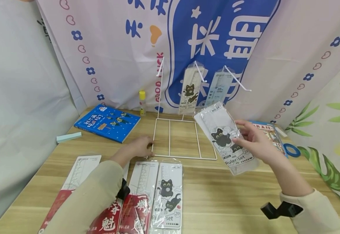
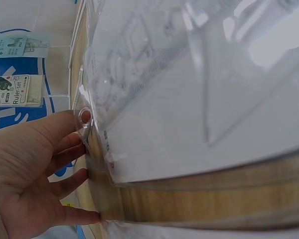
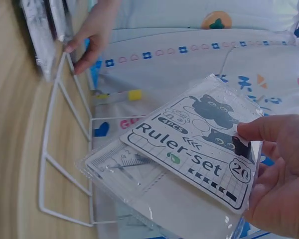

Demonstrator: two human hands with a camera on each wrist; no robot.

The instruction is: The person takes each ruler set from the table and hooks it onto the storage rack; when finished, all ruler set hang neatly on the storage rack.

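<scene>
Head view: your right hand (image 1: 256,141) pinches the ruler set (image 1: 223,143), its long axis leaning leftward toward the wire rack (image 1: 169,139), whose near-left corner your relaxed left hand (image 1: 137,147) touches.

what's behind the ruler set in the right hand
From the head view: a light blue pack and the white rack. The pack's lower end and part of the rack's base are covered by the ruler set.

My left sleeve (image 1: 85,201) hides part of the red ruler packs (image 1: 136,211), cut off by the head view's bottom edge; the ruler set (image 1: 222,139) I grip covers the lower end of the hanging blue pack (image 1: 217,91).
</scene>
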